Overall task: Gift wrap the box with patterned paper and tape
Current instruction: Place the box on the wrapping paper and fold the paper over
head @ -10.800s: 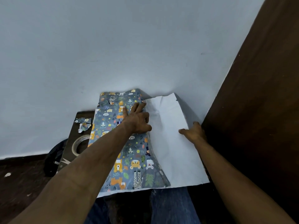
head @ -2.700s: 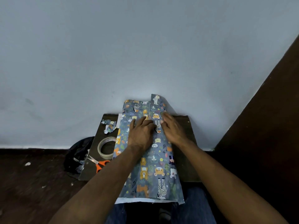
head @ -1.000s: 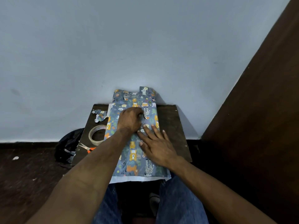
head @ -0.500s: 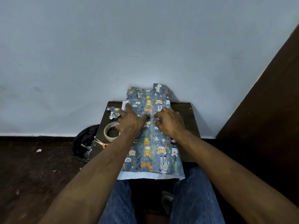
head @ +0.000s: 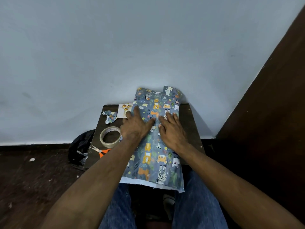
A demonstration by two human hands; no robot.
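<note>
**Both hands pressing flat on the wrapped box**

Left hand (head: 134, 125) lying palm-down on the blue-grey animal-patterned wrapping paper (head: 153, 156), fingers straight and spread, clamping nothing, thumb reaching toward the centre line. Right hand (head: 171, 129) lying palm-down just beside it, fingers likewise straight and slightly apart, holding nothing, only pressing. Thumbs and inner fingertips nearly meeting over the middle of the paper, where the two flaps seem to be overlapping; exact seam hard to tell.

Paper covering a long box-shaped form on the small dark brown wooden worktop (head: 191, 123), far end standing up against the pale blue-grey wall (head: 132, 47), near end hanging over the worktop's front edge above the blue denim-clad knees (head: 196, 205), white underside showing along that near edge. Box itself hidden under the paper, directly beneath both palms.

Lying left of the left hand: a ring-shaped roll of clear tape (head: 110, 137), flat on the worktop, near the wrist. Resting nearer the front-left corner: orange-handled scissors (head: 101, 151), partly hidden by the left forearm. Sitting toward the back-left corner: crumpled scraps of the same patterned paper (head: 110, 116), and beside them a small white card with orange shapes (head: 124, 109), partly tucked under the paper's edge. Slumping on the dark floor against the worktop's left side: a black plastic bag (head: 80, 146). Rising at the right: a dark brown wooden panel (head: 270, 113).
</note>
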